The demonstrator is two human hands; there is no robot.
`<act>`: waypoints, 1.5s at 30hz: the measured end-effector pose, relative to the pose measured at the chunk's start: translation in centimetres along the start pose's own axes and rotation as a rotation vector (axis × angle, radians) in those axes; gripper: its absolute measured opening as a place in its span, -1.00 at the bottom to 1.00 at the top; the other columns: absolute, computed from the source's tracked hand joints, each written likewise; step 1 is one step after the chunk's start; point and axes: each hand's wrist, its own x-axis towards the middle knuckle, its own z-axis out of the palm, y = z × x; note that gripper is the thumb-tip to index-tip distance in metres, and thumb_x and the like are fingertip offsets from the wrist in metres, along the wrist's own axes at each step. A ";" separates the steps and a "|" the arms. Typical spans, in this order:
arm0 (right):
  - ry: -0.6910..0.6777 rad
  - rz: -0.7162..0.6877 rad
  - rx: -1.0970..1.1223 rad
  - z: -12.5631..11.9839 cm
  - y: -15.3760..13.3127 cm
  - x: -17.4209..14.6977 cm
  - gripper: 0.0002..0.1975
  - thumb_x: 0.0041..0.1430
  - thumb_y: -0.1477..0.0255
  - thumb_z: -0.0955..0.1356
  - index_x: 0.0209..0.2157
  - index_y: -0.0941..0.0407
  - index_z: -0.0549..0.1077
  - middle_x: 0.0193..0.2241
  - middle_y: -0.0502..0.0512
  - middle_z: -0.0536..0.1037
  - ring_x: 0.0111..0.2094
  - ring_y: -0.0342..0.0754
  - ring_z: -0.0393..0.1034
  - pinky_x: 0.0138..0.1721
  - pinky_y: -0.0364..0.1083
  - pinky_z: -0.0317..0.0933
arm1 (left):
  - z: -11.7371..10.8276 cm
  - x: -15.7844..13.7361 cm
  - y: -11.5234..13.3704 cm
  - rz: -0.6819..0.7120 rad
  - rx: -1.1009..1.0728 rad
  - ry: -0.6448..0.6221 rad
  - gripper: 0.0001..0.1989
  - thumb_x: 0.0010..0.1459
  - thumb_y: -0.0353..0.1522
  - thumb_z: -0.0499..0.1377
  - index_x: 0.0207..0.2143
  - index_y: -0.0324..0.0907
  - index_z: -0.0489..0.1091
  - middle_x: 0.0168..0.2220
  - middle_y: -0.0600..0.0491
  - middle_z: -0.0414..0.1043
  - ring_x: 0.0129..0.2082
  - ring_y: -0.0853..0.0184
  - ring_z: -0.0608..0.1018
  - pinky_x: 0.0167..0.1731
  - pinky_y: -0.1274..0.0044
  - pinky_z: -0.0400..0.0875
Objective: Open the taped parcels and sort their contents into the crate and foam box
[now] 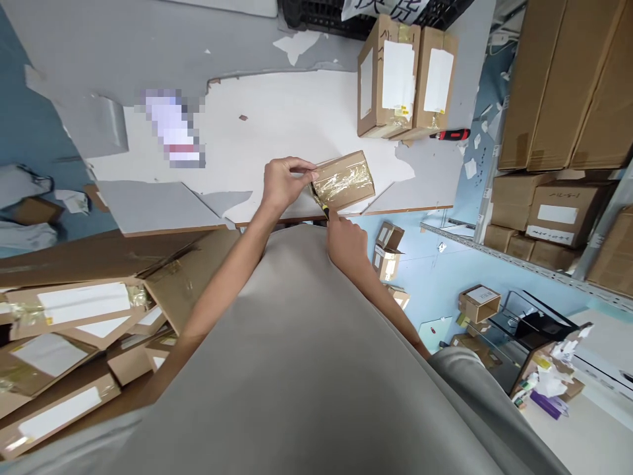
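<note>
A small cardboard box lies near the front edge of the table, its upper face covered with shiny, wrinkled tape. My left hand is closed on the box's left end, thumb and fingers pinching the corner. In my right hand is a box cutter, of which a yellow and black part shows. Its tip is at the box's lower left corner; the blade itself is too small to make out. My right fingers are wrapped round the handle, just off the table edge.
Two labelled cardboard boxes stand at the back right, beside a red and black tool handle. Behind them is a black crate. A large open carton with several boxes is at lower left. Shelving with cartons stands right.
</note>
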 end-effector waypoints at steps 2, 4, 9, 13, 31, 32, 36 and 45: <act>-0.011 -0.006 -0.008 0.3 0.1 0.6 -0.45 0.62 0.54 0.19 0.51 0.10 0.44 0.08 0.43 0.78 0.08 0.30 0.76 0.05 0.16 0.61 | 0.1 -0.4 -0.1 0.009 0.016 0.002 -0.82 0.21 -0.34 0.50 -0.12 -0.12 0.76 -0.05 -0.03 0.80 0.00 0.06 0.79 0.23 0.21 0.69; -0.023 -0.015 -0.007 0.2 0.1 1.1 -0.47 0.60 0.58 0.20 0.43 0.11 0.51 0.07 0.42 0.79 0.10 0.29 0.75 0.07 0.15 0.60 | 0.2 -0.5 -0.3 0.014 0.032 0.016 -0.81 0.23 -0.29 0.50 -0.11 -0.11 0.75 -0.03 -0.03 0.80 0.02 0.07 0.79 0.24 0.22 0.68; 0.006 -0.063 0.084 -0.9 1.9 -0.4 -0.45 0.65 0.46 0.23 0.55 0.04 0.42 0.07 0.35 0.80 0.07 0.31 0.74 0.09 0.15 0.57 | 0.3 -0.3 -1.2 -0.027 0.035 0.076 -0.58 0.28 -0.03 0.49 0.01 -0.12 0.72 0.06 -0.08 0.78 0.05 0.07 0.77 0.17 0.29 0.70; 0.260 0.011 0.313 -1.3 6.7 -0.6 -0.43 0.71 0.26 0.15 0.58 -0.02 0.36 0.20 0.32 0.74 0.11 0.34 0.70 0.13 0.16 0.55 | 1.3 -1.7 -2.2 -0.118 0.008 0.100 -0.29 0.34 0.25 0.39 0.26 -0.03 0.65 0.17 -0.15 0.71 0.05 0.05 0.74 0.09 0.29 0.71; 0.432 -0.095 0.810 4.3 14.0 5.8 -0.38 0.73 -0.03 0.13 0.45 0.05 0.43 0.17 0.30 0.74 0.19 0.24 0.71 0.23 0.13 0.58 | 4.1 -1.8 -0.4 -0.038 0.196 0.243 -0.10 0.39 0.45 0.09 0.33 -0.03 0.55 0.18 -0.21 0.52 0.10 0.03 0.65 0.23 0.21 0.62; 0.424 -0.106 0.798 4.2 13.9 5.7 -0.40 0.74 0.00 0.14 0.46 0.05 0.44 0.19 0.30 0.73 0.22 0.25 0.70 0.25 0.14 0.57 | 4.2 -1.8 -0.4 -0.027 0.204 0.255 -0.10 0.40 0.45 0.08 0.32 -0.03 0.55 0.17 -0.21 0.53 0.12 0.03 0.64 0.24 0.21 0.61; 0.424 -0.127 0.708 3.6 13.4 5.8 -0.43 0.73 0.14 0.14 0.49 0.10 0.43 0.32 0.35 0.67 0.32 0.30 0.62 0.34 0.21 0.54 | 4.2 -2.0 -0.1 -0.005 0.225 0.270 -0.15 0.44 0.41 0.08 0.27 -0.06 0.57 0.16 -0.21 0.55 0.19 0.01 0.62 0.29 0.21 0.60; 0.292 0.008 0.453 0.6 11.1 5.4 -0.39 0.74 0.28 0.07 0.62 0.11 0.29 0.25 0.40 0.65 0.22 0.35 0.66 0.25 0.25 0.58 | 4.3 -2.3 0.0 -0.011 0.172 0.264 -0.29 0.46 0.31 0.20 0.22 -0.05 0.58 0.20 -0.23 0.52 0.24 -0.04 0.62 0.31 0.14 0.60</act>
